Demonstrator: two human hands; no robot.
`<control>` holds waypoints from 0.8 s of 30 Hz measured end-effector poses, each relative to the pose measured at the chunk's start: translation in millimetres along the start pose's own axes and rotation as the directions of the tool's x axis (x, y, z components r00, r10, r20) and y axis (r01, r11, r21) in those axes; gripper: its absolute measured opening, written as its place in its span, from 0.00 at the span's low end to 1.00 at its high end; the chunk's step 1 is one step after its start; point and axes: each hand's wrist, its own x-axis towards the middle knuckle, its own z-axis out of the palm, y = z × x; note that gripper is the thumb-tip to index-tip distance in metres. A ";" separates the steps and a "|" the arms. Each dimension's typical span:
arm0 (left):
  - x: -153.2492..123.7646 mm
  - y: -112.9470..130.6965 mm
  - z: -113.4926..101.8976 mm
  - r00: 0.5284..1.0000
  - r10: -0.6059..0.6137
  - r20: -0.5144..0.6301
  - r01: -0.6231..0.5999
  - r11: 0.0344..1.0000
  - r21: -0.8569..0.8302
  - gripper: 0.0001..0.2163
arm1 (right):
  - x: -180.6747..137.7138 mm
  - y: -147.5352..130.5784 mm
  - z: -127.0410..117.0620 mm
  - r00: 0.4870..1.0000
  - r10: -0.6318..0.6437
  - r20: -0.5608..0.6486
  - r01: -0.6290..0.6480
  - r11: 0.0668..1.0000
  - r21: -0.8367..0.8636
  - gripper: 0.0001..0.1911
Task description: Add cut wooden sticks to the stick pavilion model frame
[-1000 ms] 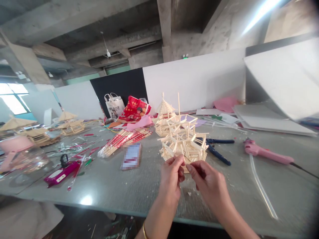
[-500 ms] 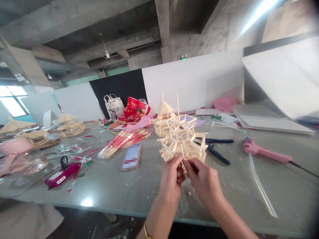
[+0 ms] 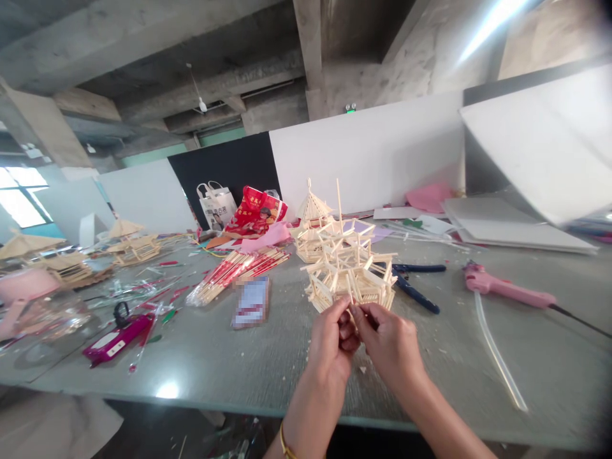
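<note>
A pagoda-like model of thin wooden sticks (image 3: 351, 274) stands on the table straight ahead, a tall stick rising from its top. At its near side, my left hand (image 3: 335, 335) and my right hand (image 3: 389, 335) meet with fingertips pinched together. A thin pale wooden stick (image 3: 351, 294) seems to rise from between the fingertips, in front of the model. Most of that stick is hidden by my fingers, and I cannot make out whether it touches the model. The lowest front part of the model is also hidden behind my hands.
Blue-handled pliers (image 3: 417, 287) lie right of the model, then a pink glue gun (image 3: 509, 287) with a clear glue stick. To the left are a phone (image 3: 251, 303), bundled sticks (image 3: 224, 277) and a magenta device (image 3: 117, 338). A pointed-roof model (image 3: 313, 207) stands behind.
The view has shifted very slightly. Both hands stay pinched together at the model's near side, with only tiny finger movement.
</note>
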 end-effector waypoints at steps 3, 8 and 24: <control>-0.2 -0.2 -0.4 1.000 -0.015 0.003 0.015 0.999 -0.029 0.14 | 0.8 -1.6 -1.0 1.000 -0.003 0.009 0.003 1.000 0.001 0.16; 0.3 0.2 0.9 0.999 -0.043 0.008 0.043 0.997 -0.068 0.14 | 2.6 -1.8 -1.8 1.000 -0.010 -0.001 0.010 0.999 0.037 0.14; -0.6 0.5 0.3 0.996 -0.086 -0.008 0.085 0.995 -0.061 0.15 | 6.0 -0.8 0.1 1.000 0.009 -0.003 -0.008 0.999 0.040 0.15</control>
